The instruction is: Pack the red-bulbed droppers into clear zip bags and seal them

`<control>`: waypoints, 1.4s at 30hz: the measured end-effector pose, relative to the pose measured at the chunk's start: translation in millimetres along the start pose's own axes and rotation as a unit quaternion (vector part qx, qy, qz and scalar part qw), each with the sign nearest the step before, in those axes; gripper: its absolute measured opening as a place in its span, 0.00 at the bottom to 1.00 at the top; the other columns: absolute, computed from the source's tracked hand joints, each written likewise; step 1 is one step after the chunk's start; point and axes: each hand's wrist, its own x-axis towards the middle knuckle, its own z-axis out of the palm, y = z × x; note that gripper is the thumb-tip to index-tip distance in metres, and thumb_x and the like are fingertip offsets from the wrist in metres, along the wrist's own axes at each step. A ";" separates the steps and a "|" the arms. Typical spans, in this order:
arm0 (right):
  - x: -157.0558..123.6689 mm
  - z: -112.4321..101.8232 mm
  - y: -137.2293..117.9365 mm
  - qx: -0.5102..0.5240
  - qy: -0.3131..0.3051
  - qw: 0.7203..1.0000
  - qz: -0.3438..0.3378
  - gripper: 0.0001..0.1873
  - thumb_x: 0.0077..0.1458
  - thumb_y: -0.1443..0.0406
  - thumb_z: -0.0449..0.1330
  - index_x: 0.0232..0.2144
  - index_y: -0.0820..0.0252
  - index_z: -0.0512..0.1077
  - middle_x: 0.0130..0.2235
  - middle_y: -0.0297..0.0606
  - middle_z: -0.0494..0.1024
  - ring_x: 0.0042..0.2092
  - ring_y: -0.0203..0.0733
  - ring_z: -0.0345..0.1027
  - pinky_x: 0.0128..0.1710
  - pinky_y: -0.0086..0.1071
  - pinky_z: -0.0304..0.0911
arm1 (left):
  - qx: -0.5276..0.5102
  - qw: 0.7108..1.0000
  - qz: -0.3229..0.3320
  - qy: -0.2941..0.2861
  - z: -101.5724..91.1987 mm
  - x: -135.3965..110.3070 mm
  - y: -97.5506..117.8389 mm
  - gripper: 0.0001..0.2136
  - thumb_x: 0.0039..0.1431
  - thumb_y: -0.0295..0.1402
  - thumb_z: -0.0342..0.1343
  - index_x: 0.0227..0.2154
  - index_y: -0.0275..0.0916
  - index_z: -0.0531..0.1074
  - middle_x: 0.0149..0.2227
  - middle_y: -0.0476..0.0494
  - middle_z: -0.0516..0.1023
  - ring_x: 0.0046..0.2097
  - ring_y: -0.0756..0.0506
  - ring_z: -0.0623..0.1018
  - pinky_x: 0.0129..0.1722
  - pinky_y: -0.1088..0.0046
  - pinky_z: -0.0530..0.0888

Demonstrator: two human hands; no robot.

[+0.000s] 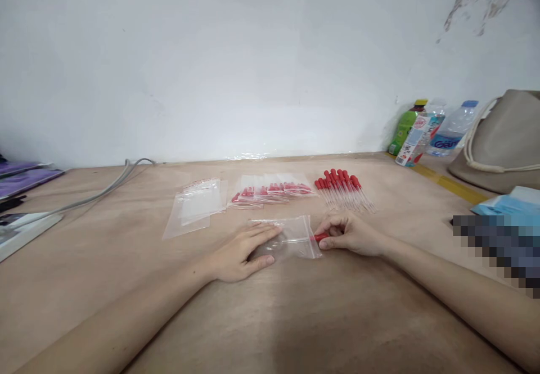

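My left hand point(244, 250) lies flat with fingers stretched over a small clear zip bag point(295, 236) on the wooden table point(295, 318). My right hand point(350, 233) pinches the red bulb of a glass dropper point(317, 238), whose clear stem reaches into the bag's mouth. Behind my right hand lies a row of loose red-capped droppers point(343, 189). A pile of filled bags with droppers point(274, 191) sits in the middle, and a stack of empty clear bags point(196, 205) lies to its left.
Bottles point(415, 132) stand against the white wall at the back right, beside a beige bag point(506, 143). A blue packet point(506, 202) lies at the right edge. A grey cable point(97, 194) and purple and white items point(21, 205) occupy the left edge.
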 end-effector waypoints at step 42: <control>4.9 -1.2 2.5 0.055 -0.032 0.998 0.016 0.14 0.40 0.60 0.66 0.29 0.63 0.72 0.28 0.33 0.74 0.29 0.31 0.66 0.29 0.27 0.61 | -0.032 0.999 0.009 0.025 2.4 1.0 -2.6 0.22 0.60 0.38 0.50 0.57 0.42 0.59 0.58 0.41 0.62 0.59 0.42 0.61 0.59 0.58 0.59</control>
